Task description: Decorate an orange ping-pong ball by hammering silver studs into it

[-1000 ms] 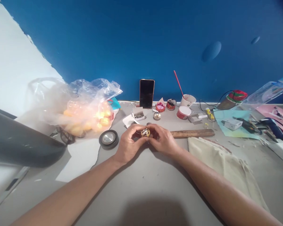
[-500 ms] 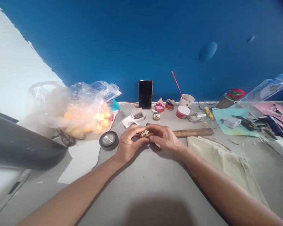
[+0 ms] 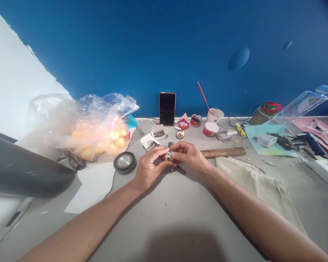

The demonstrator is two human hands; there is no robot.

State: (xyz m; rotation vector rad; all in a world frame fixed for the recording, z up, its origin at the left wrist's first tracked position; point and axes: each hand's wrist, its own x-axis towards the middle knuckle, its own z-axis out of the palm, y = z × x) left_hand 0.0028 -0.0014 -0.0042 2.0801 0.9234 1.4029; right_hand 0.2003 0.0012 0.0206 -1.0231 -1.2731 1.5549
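Note:
A small round gold ornament [image 3: 168, 156] studded with pale and dark stones is pinched between both hands above the grey table. My left hand [image 3: 147, 166] grips its left side with thumb and fingers. On the other side, my right hand [image 3: 190, 157] has thumb and fingertips closed against it, partly covering it. Under and behind my right hand lies a hammer with a wooden handle [image 3: 224, 152]; most of its head is hidden. Just beyond my hands are an open white box [image 3: 159, 135] of small shiny pieces and a similar round studded piece [image 3: 180, 134].
A phone [image 3: 167, 109] leans on the blue wall. Right of it stand small red tubs, a white cup [image 3: 215, 115] and a round lidded tub [image 3: 210, 128]. A black round weight-like disc [image 3: 125, 162] sits left, a plastic bag [image 3: 98, 127] beyond. Cream cloth [image 3: 251, 182] lies right.
The ornament has been turned in the fingers, so more of its stones face me. My right thumb and fingers have shifted over it. The whole view has moved slightly.

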